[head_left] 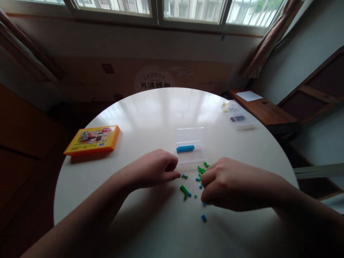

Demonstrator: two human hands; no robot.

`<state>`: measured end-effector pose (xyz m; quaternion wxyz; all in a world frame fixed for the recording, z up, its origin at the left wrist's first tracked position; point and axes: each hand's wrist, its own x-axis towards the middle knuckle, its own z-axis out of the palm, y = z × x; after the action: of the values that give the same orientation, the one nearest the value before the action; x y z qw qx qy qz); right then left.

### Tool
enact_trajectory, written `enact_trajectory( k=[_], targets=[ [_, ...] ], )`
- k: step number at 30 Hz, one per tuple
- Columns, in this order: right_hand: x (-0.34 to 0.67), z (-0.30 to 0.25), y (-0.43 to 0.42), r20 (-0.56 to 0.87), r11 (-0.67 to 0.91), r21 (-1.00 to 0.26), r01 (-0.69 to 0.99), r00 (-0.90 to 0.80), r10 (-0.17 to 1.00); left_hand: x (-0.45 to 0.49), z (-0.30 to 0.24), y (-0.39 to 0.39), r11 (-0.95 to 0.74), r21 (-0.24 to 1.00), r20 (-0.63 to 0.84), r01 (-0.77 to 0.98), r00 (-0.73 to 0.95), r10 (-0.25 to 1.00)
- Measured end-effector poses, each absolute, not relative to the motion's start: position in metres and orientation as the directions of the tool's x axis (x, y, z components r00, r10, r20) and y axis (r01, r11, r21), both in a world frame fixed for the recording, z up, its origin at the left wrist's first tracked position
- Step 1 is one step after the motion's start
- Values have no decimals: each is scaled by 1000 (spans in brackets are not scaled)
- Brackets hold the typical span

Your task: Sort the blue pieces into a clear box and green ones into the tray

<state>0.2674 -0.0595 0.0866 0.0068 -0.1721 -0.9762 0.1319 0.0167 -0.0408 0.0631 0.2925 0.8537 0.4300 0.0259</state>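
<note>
My left hand hovers over the table with its fingers curled and thumb stretched toward a tiny blue and green piece; whether it holds anything is hidden. Opposite it, my right hand is closed, fingertips down among small green building bricks; what they grip, if anything, cannot be made out. Between the hands lies a longer green brick piece with a blue bit at its end. One loose blue brick is nearer me. Blue brick strips rest in a clear plastic box beyond the hands.
A yellow-orange box lies at the left of the round white table. Clear plastic packaging is near the right edge. Past it stands a wooden surface with white paper, below curtains and windows.
</note>
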Motion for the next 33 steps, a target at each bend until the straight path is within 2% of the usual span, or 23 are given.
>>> enact_trajectory(
  k=[3, 9, 15, 25, 28, 31, 33],
  targets=[
    [264, 86, -65, -114, 920, -288, 266, -963, 243, 17, 64, -40, -456, 534, -218, 712, 637, 740],
    [262, 81, -72, -103, 945, -262, 197, -979, 176, 16, 62, -36, -448, 539, -209, 713, 628, 749],
    [256, 77, -80, -108, 971, -156, 180, -980, 164, 15, 59, -34, -439, 543, -201, 716, 619, 759],
    [254, 77, -82, -117, 969, -168, 182, -979, 164, 13, 60, -34, -452, 518, -155, 726, 600, 785],
    [259, 83, -71, -47, 942, -233, 240, -971, 236, 13, 61, -34, -457, 494, -117, 740, 577, 808],
    [268, 85, -51, 102, 849, -331, 412, -879, 466, 15, 62, -34, -445, 475, -89, 759, 545, 834],
    [274, 81, -35, 214, 757, -381, 530, -746, 630, 16, 62, -35, -437, 475, -96, 764, 538, 837]
  ],
)
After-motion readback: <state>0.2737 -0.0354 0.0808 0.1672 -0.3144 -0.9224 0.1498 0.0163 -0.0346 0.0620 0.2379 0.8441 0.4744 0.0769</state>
